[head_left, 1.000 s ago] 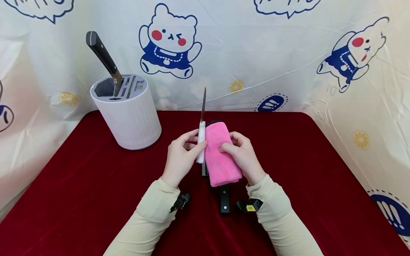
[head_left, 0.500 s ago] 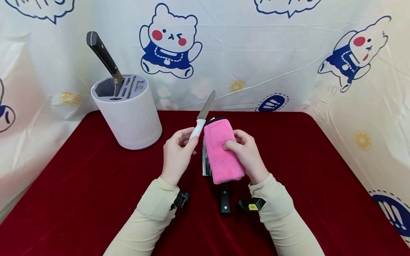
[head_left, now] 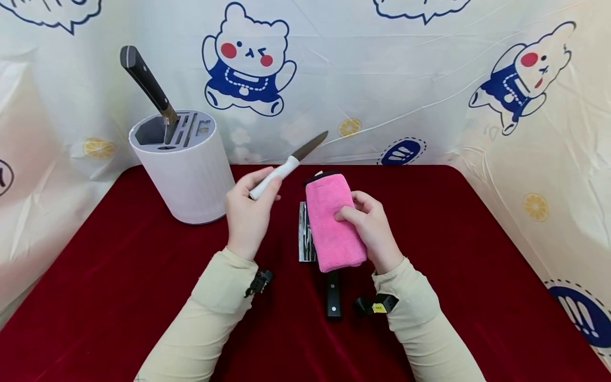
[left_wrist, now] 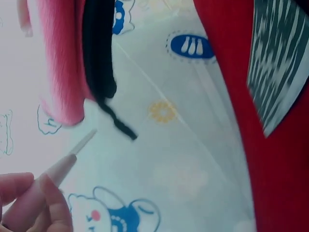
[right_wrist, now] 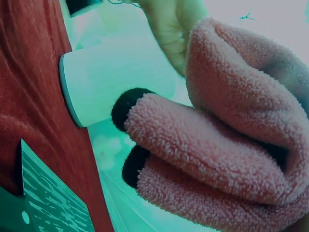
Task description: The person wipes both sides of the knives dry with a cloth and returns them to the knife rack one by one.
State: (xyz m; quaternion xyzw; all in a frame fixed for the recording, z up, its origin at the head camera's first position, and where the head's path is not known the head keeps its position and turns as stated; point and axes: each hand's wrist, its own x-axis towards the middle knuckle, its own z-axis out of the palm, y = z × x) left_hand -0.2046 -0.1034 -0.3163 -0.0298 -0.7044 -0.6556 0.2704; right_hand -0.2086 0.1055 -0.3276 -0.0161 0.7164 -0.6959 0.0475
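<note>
My left hand (head_left: 250,212) pinches the white handle of a small paring knife (head_left: 286,168), its blade pointing up and to the right. In the left wrist view, thumb and fingers close on that handle (left_wrist: 36,199). A folded pink towel (head_left: 334,223) with dark edging is gripped by my right hand (head_left: 369,225), thumb on its front. The right wrist view shows the towel's thick folds (right_wrist: 207,145) from below. Under the towel on the table lies a cleaver (head_left: 306,239) with a black handle (head_left: 333,297); the towel covers part of its blade in the head view.
A white knife block (head_left: 183,180) stands at the back left, with a black-handled knife (head_left: 148,79) leaning in its large opening and several slots beside it. Dark red cloth (head_left: 429,239) covers the table. A printed curtain (head_left: 358,63) closes off the back and sides.
My left hand has moved left, away from the towel, with the paring knife tilting from upright to slanting right. The towel has shifted slightly right, exposing more of the cleaver's blade.
</note>
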